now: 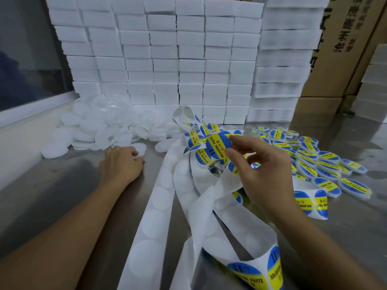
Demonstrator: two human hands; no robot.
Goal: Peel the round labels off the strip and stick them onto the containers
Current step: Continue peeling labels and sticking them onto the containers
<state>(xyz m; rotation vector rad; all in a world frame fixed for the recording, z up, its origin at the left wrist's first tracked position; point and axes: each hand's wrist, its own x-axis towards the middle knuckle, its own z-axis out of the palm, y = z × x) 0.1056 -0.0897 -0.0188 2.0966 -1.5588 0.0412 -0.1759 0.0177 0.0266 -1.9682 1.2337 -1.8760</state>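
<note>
A long white backing strip (161, 197) loops over the steel table, with empty round outlines on it and blue-and-yellow labels still on some stretches. My right hand (263, 172) pinches one round blue-and-yellow label (216, 146) between thumb and fingertips, held up above the strip. My left hand (121, 164) lies on the table with its fingers curled round a flat white round container (139, 150). A heap of plain white containers (100, 128) sits behind that hand. To the right lies a pile of labelled containers (320, 162).
A wall of stacked white foam blocks (178, 59) stands at the back of the table. Cardboard boxes (339, 49) rise at the right rear. A window frame (35, 107) runs along the left edge. Bare steel tabletop (62, 185) shows under my left forearm.
</note>
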